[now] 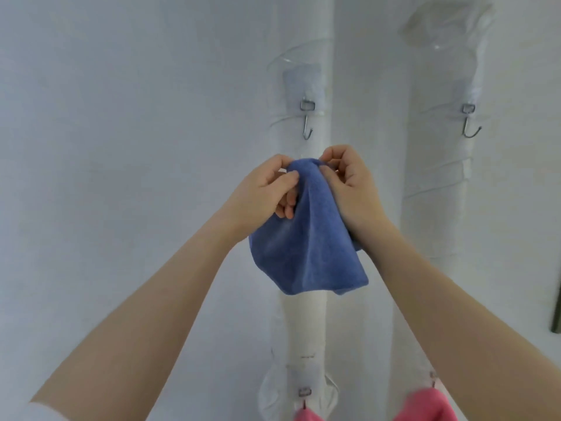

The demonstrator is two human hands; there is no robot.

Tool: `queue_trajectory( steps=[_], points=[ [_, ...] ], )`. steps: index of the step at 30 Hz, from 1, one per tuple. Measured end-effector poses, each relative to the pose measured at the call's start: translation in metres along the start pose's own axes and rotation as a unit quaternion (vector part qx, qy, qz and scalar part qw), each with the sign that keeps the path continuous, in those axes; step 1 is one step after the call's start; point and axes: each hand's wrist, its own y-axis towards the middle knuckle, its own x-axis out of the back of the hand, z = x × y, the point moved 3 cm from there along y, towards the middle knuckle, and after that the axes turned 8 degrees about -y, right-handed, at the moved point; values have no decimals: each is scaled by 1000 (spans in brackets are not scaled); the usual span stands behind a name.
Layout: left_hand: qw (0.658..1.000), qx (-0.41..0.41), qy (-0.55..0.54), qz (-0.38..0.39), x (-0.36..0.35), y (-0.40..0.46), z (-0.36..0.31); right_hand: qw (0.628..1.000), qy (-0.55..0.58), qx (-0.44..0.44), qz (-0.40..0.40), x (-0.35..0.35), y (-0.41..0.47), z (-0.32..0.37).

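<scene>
- A blue cloth (306, 238) hangs in mid-air in the middle of the view, in front of the left of two white pipes, below its upper hook; the top is bunched between the two hands and the rest drapes down in loose folds to a rounded lower edge
- The left hand (264, 192) grips the top left of the cloth; its fingers (285, 177) are curled, with the thumb pinching the fabric against them
- The right hand (352, 183) grips the top right of the cloth; its fingers (331, 171) are curled in over the bunched edge, and the wrist lies against the cloth's right side
- Both bare forearms reach up from the near corners; a bit of white sleeve (39, 413) shows at the near left
- Behind is a plain white wall (121, 117); no bench or floor is in view
- The left pipe (306, 323) and the right pipe (431, 223) run upright side by side, wrapped in white with clear film and ties
- A metal hook (307, 118) sits on the left pipe just above the hands; a second hook (470, 121) sits on the right pipe at about the same height; both are bare
- Lower on the left pipe a small metal clip (304, 393) sits above a pink cloth (306, 416); a second pink cloth (425, 405) hangs at the foot of the right pipe, partly behind the right forearm
- A dark strip (557, 299) shows at the far right edge; what it is cannot be told
</scene>
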Motion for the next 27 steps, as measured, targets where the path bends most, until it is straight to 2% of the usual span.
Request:
queue_trajectory(
  steps=[5,8,12,14,17,19,21,23,24,26,27],
  points=[
    [993,-72,76,-59,10,52,-18,997,-21,32,-62,14,58,13],
    [977,-97,166,-92,15,79,-24,995,-47,48,-74,20,88,16],
    [945,-71,292,-127,12,98,-6,992,-107,-1,-73,11,110,-12],
    [956,-52,258,-130,8,98,9,993,-88,-36,-74,7,107,-28],
    [970,-39,173,-166,-2,86,20,993,-72,-43,-88,0,96,-41],
    [974,-2,132,-184,-14,73,27,993,-42,-52,-97,-8,88,-46],
    [976,54,32,-207,-23,60,37,992,-44,-57,-103,-12,78,-48],
    [972,74,-65,-215,-27,47,52,992,-9,-60,-110,-11,64,-48],
    [973,72,-68,-211,-28,38,60,992,-8,-67,-106,-9,54,-49],
    [983,51,55,-168,-33,11,75,992,-34,-71,-96,0,31,-54],
    [982,52,115,-140,-39,-5,88,990,-86,-57,-96,6,17,-60]
  ],
)
